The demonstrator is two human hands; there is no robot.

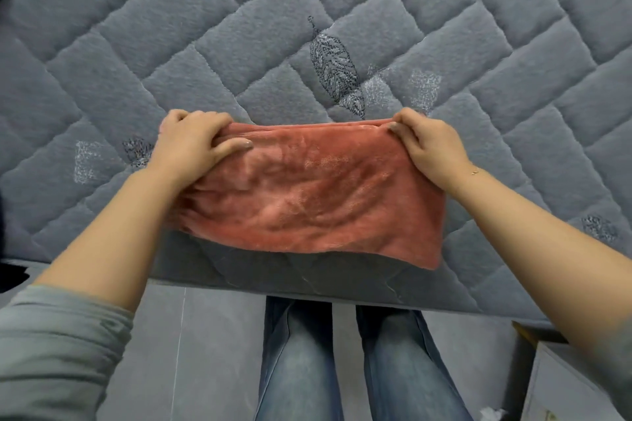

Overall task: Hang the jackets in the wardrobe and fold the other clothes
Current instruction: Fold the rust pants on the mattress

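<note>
A folded salmon-pink fleece cloth [307, 195] hangs between my hands over the near edge of the bed. My left hand [195, 143] grips its upper left corner, thumb on top and fingers curled over the far edge. At the upper right corner my right hand [427, 147] pinches the fold. The top edge is pulled straight between both hands; the lower edge droops over the mattress side. No jacket or wardrobe is in view.
A grey quilted bed cover [307, 27] with stitched leaf patterns fills the view. Below it are a grey tiled floor [205, 352] and my legs in blue jeans [301, 362]. A white piece of furniture [564, 383] stands at the lower right. Something dark [10, 273] lies at the left edge.
</note>
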